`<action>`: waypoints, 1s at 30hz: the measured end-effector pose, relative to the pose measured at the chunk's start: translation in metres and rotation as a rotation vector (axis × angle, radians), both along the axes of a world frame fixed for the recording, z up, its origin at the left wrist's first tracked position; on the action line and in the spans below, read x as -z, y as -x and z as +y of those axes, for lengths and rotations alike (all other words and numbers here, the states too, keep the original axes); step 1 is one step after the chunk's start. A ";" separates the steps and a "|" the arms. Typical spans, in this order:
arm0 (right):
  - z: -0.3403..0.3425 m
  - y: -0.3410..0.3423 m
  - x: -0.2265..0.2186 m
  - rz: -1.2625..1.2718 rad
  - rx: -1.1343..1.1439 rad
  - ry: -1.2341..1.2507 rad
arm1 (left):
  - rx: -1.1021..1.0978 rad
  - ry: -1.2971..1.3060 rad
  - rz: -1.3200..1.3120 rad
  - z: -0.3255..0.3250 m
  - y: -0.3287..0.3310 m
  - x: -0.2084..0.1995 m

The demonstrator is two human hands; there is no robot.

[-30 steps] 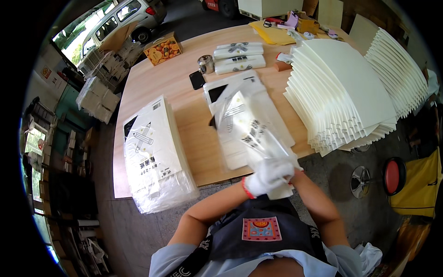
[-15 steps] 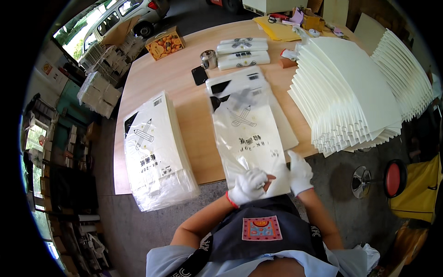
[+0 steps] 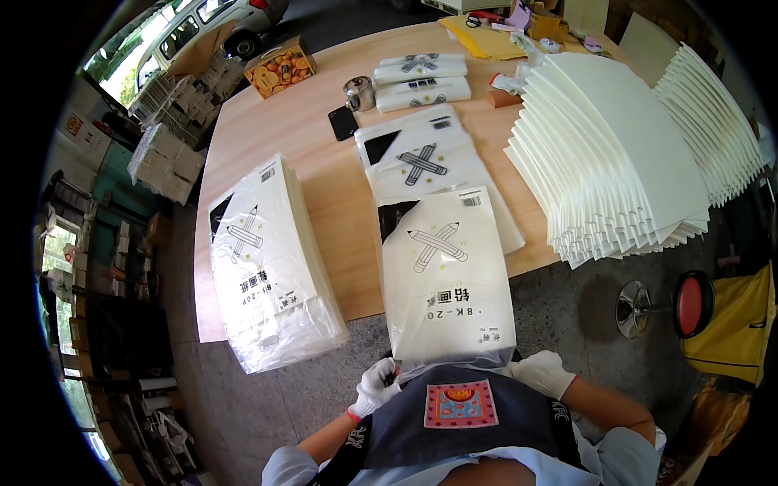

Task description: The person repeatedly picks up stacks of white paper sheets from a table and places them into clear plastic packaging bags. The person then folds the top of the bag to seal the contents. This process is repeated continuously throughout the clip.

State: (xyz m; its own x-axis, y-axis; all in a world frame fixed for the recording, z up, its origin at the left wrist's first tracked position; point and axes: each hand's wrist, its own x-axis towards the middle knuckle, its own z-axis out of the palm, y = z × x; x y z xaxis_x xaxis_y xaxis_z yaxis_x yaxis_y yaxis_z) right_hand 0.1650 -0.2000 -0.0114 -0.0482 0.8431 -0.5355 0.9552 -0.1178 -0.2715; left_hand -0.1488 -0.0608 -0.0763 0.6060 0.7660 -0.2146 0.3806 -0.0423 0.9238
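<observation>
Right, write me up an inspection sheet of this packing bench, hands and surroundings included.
Surface: pale wood-look table.
Job's things: plastic-bagged paper pack in front of the person, overlapping flat printed bags; bagged stack at left; white paper stack at right.
Clutter: black phone, metal cup, fruit-printed box, yellow envelope.
Hands: left hand and right hand, white-gloved, at the pack's near corners; exact grip unclear.
Cables: nothing seen.
Surroundings: parked vehicle beyond the table; red-seated stool at right.
</observation>
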 end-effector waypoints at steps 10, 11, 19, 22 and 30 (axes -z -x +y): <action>0.007 -0.027 0.036 -0.057 0.069 -0.114 | 0.160 -0.328 0.333 0.028 -0.001 0.036; 0.006 -0.033 0.042 -0.069 0.046 -0.154 | -0.028 -0.204 0.244 0.029 0.005 0.053; 0.064 -0.051 0.194 1.182 1.244 -0.209 | -0.361 0.064 -0.178 0.061 -0.069 0.035; 0.103 0.002 0.151 1.571 0.976 0.171 | -0.262 -0.256 -0.155 0.070 -0.055 -0.062; 0.280 0.145 0.022 1.569 0.516 0.297 | -1.098 -0.606 -0.668 0.108 0.048 -0.177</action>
State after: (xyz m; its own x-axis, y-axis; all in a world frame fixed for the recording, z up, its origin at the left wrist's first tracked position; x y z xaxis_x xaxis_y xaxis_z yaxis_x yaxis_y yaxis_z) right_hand 0.0200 0.0798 -0.0332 -0.4234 0.8255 -0.3731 -0.3525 -0.5295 -0.7716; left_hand -0.1972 0.0468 0.1004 -0.4923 0.7747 0.3968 -0.0147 -0.4632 0.8861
